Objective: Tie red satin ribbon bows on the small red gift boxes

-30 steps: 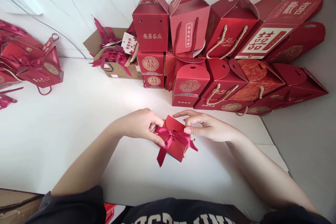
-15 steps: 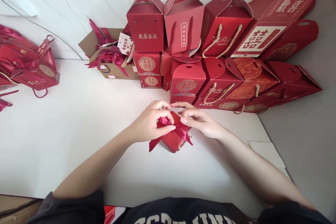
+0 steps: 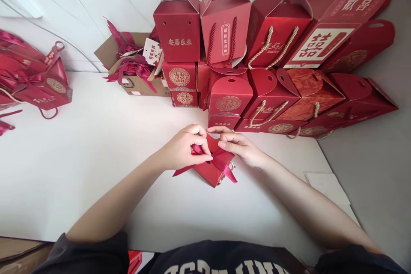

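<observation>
Your L hand (image 3: 189, 147) has fingers pinching the magenta ribbon (image 3: 225, 168) atop the red gift box (image 3: 207, 174) on the tabletop (image 3: 90, 158); R hand (image 3: 242, 149) w/ fingers half-curled at box's R side, can't tell if pinching.

At the centre, the left hand (image 3: 188, 149) hides part of the magenta ribbon (image 3: 228, 174) and red box (image 3: 208, 175); the right hand (image 3: 240, 149) covers the box's two-o'clock side. The picture's edge crops the red boxes (image 3: 53, 92) at nine o'clock, cardboard (image 3: 19, 251) at eight and the dark shirt's lettering (image 3: 195, 268) at six.
</observation>
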The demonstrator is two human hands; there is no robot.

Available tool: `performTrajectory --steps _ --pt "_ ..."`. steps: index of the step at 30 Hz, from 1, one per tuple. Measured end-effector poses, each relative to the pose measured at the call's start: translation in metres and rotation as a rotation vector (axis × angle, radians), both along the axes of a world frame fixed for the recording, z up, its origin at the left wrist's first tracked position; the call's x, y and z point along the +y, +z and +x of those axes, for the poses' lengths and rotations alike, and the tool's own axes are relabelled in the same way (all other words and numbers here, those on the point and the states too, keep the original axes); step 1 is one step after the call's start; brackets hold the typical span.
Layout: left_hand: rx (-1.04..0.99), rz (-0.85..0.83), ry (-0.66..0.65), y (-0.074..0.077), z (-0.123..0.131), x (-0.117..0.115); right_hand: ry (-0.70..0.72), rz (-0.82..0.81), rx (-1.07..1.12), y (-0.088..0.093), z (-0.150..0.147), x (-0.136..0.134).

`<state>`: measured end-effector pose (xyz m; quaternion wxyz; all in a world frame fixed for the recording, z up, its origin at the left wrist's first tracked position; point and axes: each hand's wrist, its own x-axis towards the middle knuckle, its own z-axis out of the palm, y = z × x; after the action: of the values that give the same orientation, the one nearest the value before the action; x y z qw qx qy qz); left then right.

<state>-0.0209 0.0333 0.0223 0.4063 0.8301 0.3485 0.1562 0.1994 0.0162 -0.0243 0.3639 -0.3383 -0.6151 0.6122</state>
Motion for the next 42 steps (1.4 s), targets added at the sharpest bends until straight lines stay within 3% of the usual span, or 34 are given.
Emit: performTrajectory --steps 6,10,13,15,19,22,30,34,42 --pt "0.037 -0.044 -0.016 0.007 -0.005 0.003 0.02 -0.076 0.021 -0.003 0.003 0.003" --pt "0.058 -0.024 0.011 0.021 -0.017 0.011 -0.035 0.007 -0.044 0.01 0.013 0.006" --pt "0.088 -0.019 0.038 0.027 -0.027 0.017 -0.079 0.075 -0.24 0.028 0.027 0.005" --pt "0.107 -0.095 0.022 0.026 -0.033 0.019 -0.023 0.08 -0.452 0.04 0.038 0.001" --pt "0.112 -0.307 -0.062 0.018 -0.034 0.021 0.276 -0.076 -0.672 0.052 0.047 -0.012" --pt "0.1 -0.366 -0.078 0.013 -0.032 0.022 0.387 -0.188 -0.677 0.047 0.042 -0.017" --pt "0.065 -0.475 -0.073 0.004 -0.032 0.028 0.341 -0.284 -0.48 0.034 0.029 -0.014" --pt "0.081 -0.433 0.0 0.004 -0.028 0.024 0.35 -0.341 -0.425 0.034 0.028 -0.014" --pt "0.091 -0.472 0.032 0.001 -0.024 0.021 0.389 -0.29 -0.474 0.035 0.037 -0.008"
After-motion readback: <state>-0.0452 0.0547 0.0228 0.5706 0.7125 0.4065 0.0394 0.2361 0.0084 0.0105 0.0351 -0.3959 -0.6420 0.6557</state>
